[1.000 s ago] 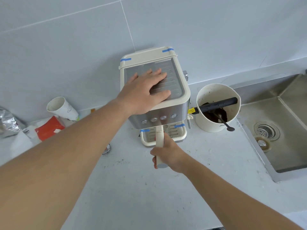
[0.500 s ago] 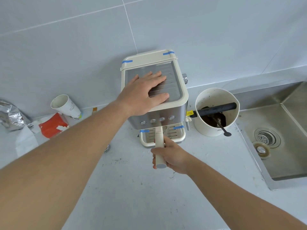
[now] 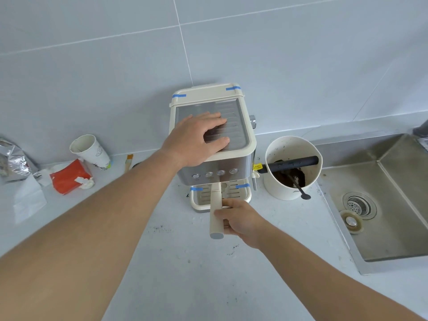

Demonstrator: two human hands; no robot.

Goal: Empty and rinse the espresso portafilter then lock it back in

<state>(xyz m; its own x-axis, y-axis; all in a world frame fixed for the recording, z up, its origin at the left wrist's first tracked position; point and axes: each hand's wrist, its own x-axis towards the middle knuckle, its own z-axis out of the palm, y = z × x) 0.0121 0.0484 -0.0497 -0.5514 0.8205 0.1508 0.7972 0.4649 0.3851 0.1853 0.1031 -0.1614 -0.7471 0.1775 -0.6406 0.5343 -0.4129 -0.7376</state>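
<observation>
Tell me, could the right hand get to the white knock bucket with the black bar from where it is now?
Probably yes: the right hand grips the cream portafilter handle, and only bare countertop separates it from the white knock bucket to its right.

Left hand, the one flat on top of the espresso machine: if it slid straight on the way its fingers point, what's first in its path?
Likely the machine's raised cream rim on the right edge, just past the left hand; depth is unclear.
</observation>
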